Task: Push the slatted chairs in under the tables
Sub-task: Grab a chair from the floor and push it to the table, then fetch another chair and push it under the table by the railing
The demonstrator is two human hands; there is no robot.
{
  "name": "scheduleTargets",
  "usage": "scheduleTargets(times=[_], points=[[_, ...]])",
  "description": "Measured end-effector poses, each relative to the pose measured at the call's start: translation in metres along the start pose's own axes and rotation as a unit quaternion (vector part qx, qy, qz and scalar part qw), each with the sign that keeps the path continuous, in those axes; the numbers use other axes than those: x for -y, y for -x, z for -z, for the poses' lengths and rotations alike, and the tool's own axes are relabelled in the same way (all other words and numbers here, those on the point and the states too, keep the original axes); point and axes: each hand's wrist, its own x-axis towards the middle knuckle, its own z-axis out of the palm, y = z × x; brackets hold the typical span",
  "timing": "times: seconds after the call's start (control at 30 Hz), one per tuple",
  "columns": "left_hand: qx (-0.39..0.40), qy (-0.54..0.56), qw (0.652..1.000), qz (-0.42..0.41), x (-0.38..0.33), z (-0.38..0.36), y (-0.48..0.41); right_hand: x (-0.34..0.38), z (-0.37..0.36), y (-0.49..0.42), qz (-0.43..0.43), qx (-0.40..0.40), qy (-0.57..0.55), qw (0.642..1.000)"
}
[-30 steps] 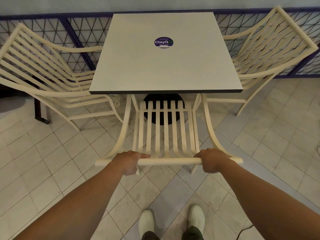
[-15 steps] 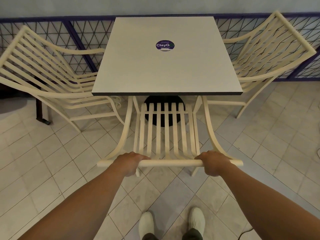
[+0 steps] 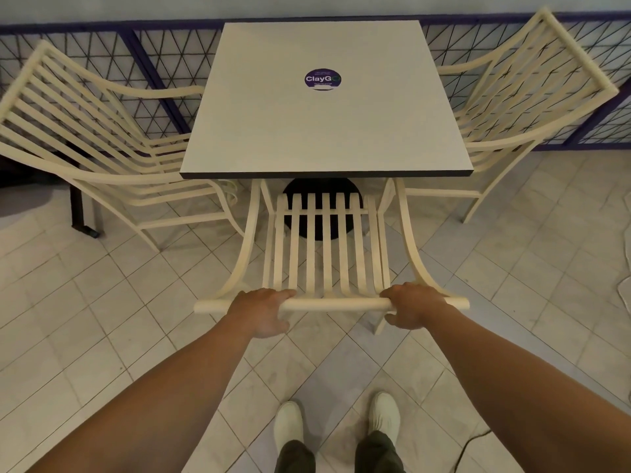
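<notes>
Obs: centre chair, lower middle of frame. Cream slatted seat faces the counter; seat front and armrest tips sit just under its near edge, the back out toward the person. Left hand and right hand each wrap over the top rail, either side of the slats.

Judgement: stiff frame, probably not heavy. It should slide without flexing but may catch on joints in the floor. The rail is the sound hold, and even pressure keeps it square.

Left chair, upper left, and right chair, upper right, flank the counter.
</notes>
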Motion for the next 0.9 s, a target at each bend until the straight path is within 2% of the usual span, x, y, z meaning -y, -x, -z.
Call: scheduleTargets(times=[0.23,0.6,0.77,0.9], points=[[-0.006,-0.009,1.0,-0.015,-0.03,0.006,0.022,0.035,0.016,0.034,0.021,-0.024,-0.022,0.999],[-0.021,0.055,0.998,-0.007,-0.054,0.011,0.089,0.08,0.026,0.066,0.078,-0.072,-0.046,0.993],[0.015,0.097,0.992,0.076,-0.059,0.004,0.125,0.097,0.03,0.065,0.148,-0.062,-0.008,0.987],[0.002,0.178,0.973,0.145,-0.078,-0.02,0.158,0.111,0.028,0.067,0.214,-0.01,0.04,0.976]])
